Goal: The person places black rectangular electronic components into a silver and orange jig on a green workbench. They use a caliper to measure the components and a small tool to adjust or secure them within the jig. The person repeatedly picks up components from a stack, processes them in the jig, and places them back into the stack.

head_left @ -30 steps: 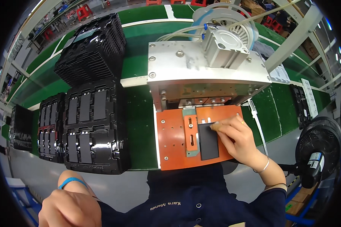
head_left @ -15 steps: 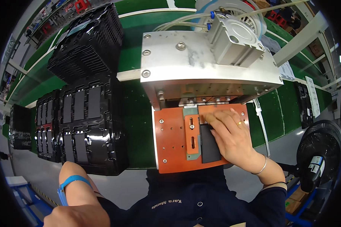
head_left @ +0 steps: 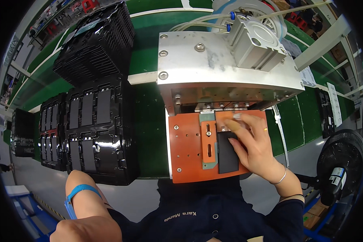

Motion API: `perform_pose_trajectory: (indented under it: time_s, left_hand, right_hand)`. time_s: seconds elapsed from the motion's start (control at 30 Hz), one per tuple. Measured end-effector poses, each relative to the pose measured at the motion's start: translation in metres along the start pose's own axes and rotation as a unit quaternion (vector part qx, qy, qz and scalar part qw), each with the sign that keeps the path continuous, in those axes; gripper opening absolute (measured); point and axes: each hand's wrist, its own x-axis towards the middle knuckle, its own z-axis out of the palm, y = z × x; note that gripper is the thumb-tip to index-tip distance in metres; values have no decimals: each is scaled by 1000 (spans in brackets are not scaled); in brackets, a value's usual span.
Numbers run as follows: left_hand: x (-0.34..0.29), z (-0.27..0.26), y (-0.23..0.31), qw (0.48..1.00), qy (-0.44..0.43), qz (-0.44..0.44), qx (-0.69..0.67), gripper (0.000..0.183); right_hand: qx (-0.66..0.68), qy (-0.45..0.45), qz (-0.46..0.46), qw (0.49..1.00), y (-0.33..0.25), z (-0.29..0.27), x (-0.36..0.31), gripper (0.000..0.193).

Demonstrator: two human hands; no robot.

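A flat black rectangular pack, like a battery cell (head_left: 228, 155), lies on the orange fixture plate (head_left: 185, 169), along the right side of an orange slotted bar (head_left: 208, 141). Small metal tabs show at its far end. Over that end is my right hand (head_left: 254, 143), its bent fingers apart. The thumb tip is at the pack's upper part, while the forefinger, slightly blurred, reaches over the tabs. I cannot tell how firmly they touch. At the lower left edge is my left hand (head_left: 80, 232), partly cut off with its fingers hidden; a blue strap circles that arm.
Behind the plate stands a metal press frame (head_left: 213, 72) with a cylinder (head_left: 258, 44) on top. To the left, black trays (head_left: 105, 153) hold several similar dark packs, beside a tall tray stack (head_left: 97, 48). A black fan (head_left: 336, 165) stands at the right.
My right hand's fingers have spread and lifted a little, uncovering the tabs at the pack's far end. The whole view has shifted slightly; the pack stays beside the bar.
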Motion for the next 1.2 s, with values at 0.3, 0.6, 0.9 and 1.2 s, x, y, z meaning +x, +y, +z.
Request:
perform_pose_trajectory:
  time_s: [0.3, 0.6, 0.9, 1.2]
  left_hand:
    - [11, -2, -15, 998, -34, -44, -3, 7]
    - [-6, 34, -93, 881, -274, -286, 258, 29]
    - [-33, 47, -134, 750, -478, -264, 373, 66]
    - [-39, 41, -141, 762, -465, -295, 340, 63]
  right_hand:
    - [216, -156, 101, 959, -32, -27, -51, 42]
    - [470, -52, 148, 869, -16, -16, -56, 29]
    - [175, -67, 23, 982, 6, -7, -24, 22]
    - [173, -84, 35, 981, 12, -6, -13, 22]
